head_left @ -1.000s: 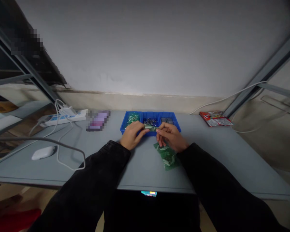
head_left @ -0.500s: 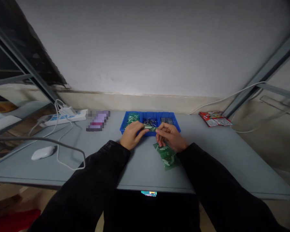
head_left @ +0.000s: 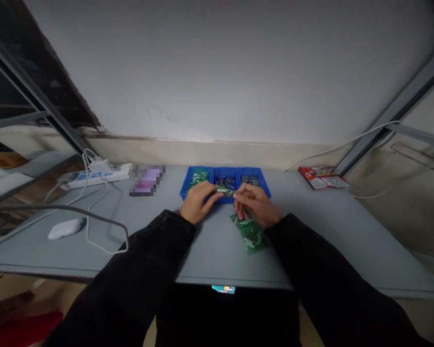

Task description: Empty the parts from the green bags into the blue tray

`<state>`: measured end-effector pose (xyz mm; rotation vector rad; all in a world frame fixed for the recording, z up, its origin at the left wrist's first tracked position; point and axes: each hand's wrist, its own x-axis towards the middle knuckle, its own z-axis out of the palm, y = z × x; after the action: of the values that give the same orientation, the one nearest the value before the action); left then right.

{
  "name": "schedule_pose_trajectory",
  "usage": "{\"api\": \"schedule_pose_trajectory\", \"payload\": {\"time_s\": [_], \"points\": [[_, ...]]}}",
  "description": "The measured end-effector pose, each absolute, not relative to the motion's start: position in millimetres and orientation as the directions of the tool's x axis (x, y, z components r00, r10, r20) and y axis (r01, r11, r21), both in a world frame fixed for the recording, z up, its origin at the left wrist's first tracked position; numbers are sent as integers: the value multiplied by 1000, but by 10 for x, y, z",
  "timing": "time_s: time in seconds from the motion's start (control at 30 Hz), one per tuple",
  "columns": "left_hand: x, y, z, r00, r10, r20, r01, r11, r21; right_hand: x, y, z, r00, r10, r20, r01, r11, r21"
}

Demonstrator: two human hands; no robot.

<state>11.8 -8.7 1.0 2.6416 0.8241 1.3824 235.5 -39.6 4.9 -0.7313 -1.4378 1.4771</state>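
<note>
Between my hands stretches a small clear green packet (head_left: 224, 191) with a pale stick-like piece inside. My left hand (head_left: 198, 201) pinches its left end, thumb against fingers. Its right end is held by my right hand (head_left: 256, 204), with the fingers curled. Under and in front of my right hand lie green plastic packets (head_left: 252, 237) with pale pieces, partly covered by that hand. Just beyond both hands stands a blue divided tray (head_left: 266, 191). Its left compartment holds green packets (head_left: 199, 176), the middle one metal screw-like parts (head_left: 224, 182), the right one grey cylindrical pieces (head_left: 250, 180).
To the left are a phone (head_left: 147, 180), a white power strip (head_left: 96, 177) with cables, and a white earbud case (head_left: 65, 228). A grey cable (head_left: 108, 222) hangs across the left foreground. A red snack packet (head_left: 321, 178) lies at the back right, beside the metal frame.
</note>
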Motion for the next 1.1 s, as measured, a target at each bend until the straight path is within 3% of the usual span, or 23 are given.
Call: {"api": "schedule_pose_trajectory", "payload": {"time_s": [1.1], "points": [[113, -88, -6, 450, 507, 735, 437, -843, 315, 2334, -410, 73, -407, 898, 168, -196, 94, -976]]}}
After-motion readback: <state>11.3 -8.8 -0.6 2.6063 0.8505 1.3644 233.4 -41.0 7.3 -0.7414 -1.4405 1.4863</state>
